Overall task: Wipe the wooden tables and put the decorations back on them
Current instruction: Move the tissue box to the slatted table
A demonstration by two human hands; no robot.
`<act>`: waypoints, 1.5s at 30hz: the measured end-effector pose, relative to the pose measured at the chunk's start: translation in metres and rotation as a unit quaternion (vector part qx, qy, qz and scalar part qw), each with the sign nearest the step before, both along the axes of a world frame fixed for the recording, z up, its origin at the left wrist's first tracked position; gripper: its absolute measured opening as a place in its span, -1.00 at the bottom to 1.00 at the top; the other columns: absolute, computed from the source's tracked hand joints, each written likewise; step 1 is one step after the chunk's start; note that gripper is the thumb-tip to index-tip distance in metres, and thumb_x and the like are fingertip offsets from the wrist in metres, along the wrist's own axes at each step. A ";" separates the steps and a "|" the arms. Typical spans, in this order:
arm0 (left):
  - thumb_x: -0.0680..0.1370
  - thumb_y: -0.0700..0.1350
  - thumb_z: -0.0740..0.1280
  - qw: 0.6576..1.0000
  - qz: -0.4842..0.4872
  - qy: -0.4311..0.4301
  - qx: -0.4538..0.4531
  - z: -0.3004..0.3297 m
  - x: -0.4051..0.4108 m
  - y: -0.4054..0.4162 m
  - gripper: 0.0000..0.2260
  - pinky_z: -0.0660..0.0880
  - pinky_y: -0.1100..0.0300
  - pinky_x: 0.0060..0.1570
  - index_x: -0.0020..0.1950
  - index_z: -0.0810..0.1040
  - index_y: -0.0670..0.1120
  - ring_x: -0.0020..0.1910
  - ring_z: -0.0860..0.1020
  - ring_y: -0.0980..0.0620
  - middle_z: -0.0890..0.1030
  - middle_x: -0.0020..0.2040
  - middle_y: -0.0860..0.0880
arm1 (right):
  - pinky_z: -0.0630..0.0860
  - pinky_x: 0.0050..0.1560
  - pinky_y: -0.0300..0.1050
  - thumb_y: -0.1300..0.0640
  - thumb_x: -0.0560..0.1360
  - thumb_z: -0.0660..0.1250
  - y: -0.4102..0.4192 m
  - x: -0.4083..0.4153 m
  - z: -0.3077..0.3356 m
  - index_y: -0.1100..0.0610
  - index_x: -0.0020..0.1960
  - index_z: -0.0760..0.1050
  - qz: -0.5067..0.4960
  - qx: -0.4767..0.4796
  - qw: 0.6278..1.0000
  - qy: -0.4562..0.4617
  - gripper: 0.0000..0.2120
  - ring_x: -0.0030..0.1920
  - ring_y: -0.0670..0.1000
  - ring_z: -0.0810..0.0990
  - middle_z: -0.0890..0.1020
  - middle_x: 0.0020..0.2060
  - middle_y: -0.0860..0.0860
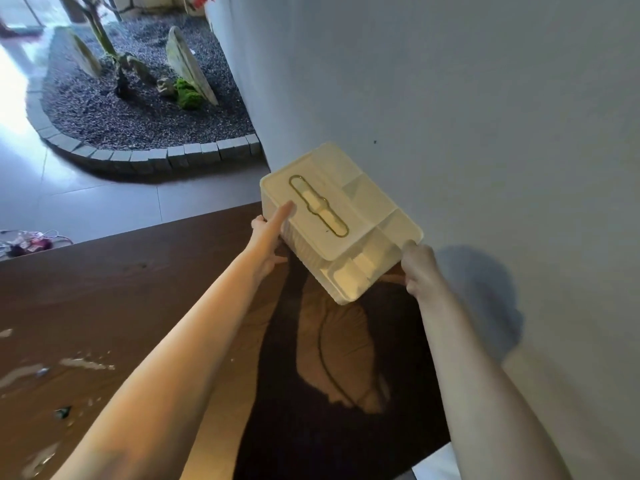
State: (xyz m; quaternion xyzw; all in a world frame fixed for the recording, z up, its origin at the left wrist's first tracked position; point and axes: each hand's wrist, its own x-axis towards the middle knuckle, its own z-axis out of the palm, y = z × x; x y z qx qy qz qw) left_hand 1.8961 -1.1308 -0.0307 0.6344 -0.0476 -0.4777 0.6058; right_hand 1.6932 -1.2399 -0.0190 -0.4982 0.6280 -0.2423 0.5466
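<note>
A: Cream plastic tissue box [341,223] is sitting at the far corner of the dark wooden table [121,296], tight against the grey wall [450,98]. Both hands are on it.

B: Grip state?

A: Left hand [266,244] is holding the left side, index finger lying straight across the lid, other fingers wrapping underneath. Right hand [420,268] is gripping the near right corner, fingers curling round the edge.

B: Box flat on the table or lifted?

A: Looking tilted, near end raised a little. Can't tell if the far end is touching the wood.

B: Lid detail?

A: Gold-rimmed slot [318,206] is running along the top, open compartments beside it toward the wall.

B: Table surface?

A: Glossy, reflecting the box and both arms. Wet streaks [83,363] are showing at the near left.

B: Anything else around?

A: Gravel bed [138,109] with standing stones, moss and a brick border is lying on the tiled floor [86,195] beyond the table.
</note>
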 end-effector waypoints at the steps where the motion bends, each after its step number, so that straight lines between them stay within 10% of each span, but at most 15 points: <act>1: 0.40 0.17 0.41 1.000 0.007 0.002 -0.009 0.003 0.007 0.015 -0.11 0.27 -0.36 0.28 0.53 -0.07 0.00 0.42 0.26 -0.26 0.22 0.47 -0.19 | 0.45 -0.21 -0.12 0.15 0.61 0.04 0.006 0.005 0.006 0.22 0.17 0.39 0.017 0.001 1.000 0.014 -0.76 -0.16 0.03 0.48 0.49 -0.13 0.08; 6: 0.49 0.11 0.33 0.998 0.034 -0.022 -0.038 0.018 0.034 0.098 -0.26 0.44 -0.28 0.13 0.51 -0.05 0.11 0.31 0.37 -0.29 0.25 0.43 -0.20 | 0.60 -0.04 0.18 0.10 0.62 0.03 0.050 0.040 0.038 0.18 0.16 0.33 0.117 0.032 0.993 0.012 -0.78 -0.06 0.18 0.59 0.55 0.03 0.19; 11: 0.53 0.02 0.28 0.993 0.103 -0.028 -0.058 0.038 0.062 0.179 -0.39 0.51 -0.22 0.06 0.47 0.01 0.11 0.26 0.39 -0.28 0.27 0.36 -0.20 | 0.55 -0.15 -0.03 -0.02 0.61 0.06 0.113 0.087 0.064 0.24 0.26 0.39 0.171 -0.010 0.985 0.026 -0.60 -0.14 0.08 0.58 0.57 -0.03 0.14; 18: 0.49 0.03 0.30 0.978 0.201 0.008 -0.049 0.065 0.120 0.302 -0.48 0.54 -0.23 -0.01 0.35 0.11 0.05 0.10 0.42 -0.22 0.31 0.22 -0.16 | 0.33 0.25 0.29 -0.37 0.49 0.10 0.245 0.158 0.064 -0.15 0.50 0.05 0.245 0.074 0.961 -0.109 -0.33 0.38 0.27 0.31 0.28 0.45 0.08; 24: 0.41 0.06 0.39 0.981 0.192 -0.001 -0.042 0.071 0.178 0.422 -0.41 0.54 -0.28 -0.02 0.31 0.13 0.07 0.16 0.43 -0.29 0.33 0.22 -0.18 | 0.48 0.18 0.25 -0.02 0.56 0.26 0.354 0.222 0.031 -0.08 0.47 0.19 0.233 0.085 0.943 -0.221 -0.48 0.19 0.13 0.53 0.53 0.25 0.07; 33: 0.47 0.26 0.24 0.974 0.220 -0.024 -0.044 0.094 0.241 0.585 -0.39 0.48 0.01 -0.06 0.37 0.34 -0.11 0.08 0.50 -0.15 0.50 0.11 -0.18 | 0.55 0.03 0.10 -0.06 0.44 0.38 0.453 0.300 0.049 0.07 0.34 0.36 0.341 0.082 0.922 -0.165 -0.47 0.16 0.13 0.56 0.58 0.16 0.13; 41: 0.52 0.12 0.26 0.942 0.324 -0.038 -0.072 0.111 0.233 0.690 -0.61 0.49 0.04 -0.11 0.28 0.34 -0.01 -0.04 0.49 -0.11 0.50 -0.01 -0.14 | 0.46 0.16 0.10 0.09 0.58 0.21 0.538 0.354 0.087 0.09 0.15 0.37 0.396 0.054 0.899 -0.181 -0.84 -0.03 0.04 0.55 0.56 -0.05 0.06; 45: 0.49 0.14 0.24 0.914 0.396 -0.049 -0.069 0.110 0.220 0.743 -0.57 0.46 0.03 -0.05 0.31 0.35 0.01 -0.05 0.49 -0.14 0.50 -0.02 -0.17 | 0.47 -0.13 -0.09 0.11 0.62 0.13 0.591 0.377 0.106 0.09 0.02 0.44 0.451 0.048 0.870 -0.193 -0.88 -0.18 -0.02 0.54 0.57 -0.15 0.04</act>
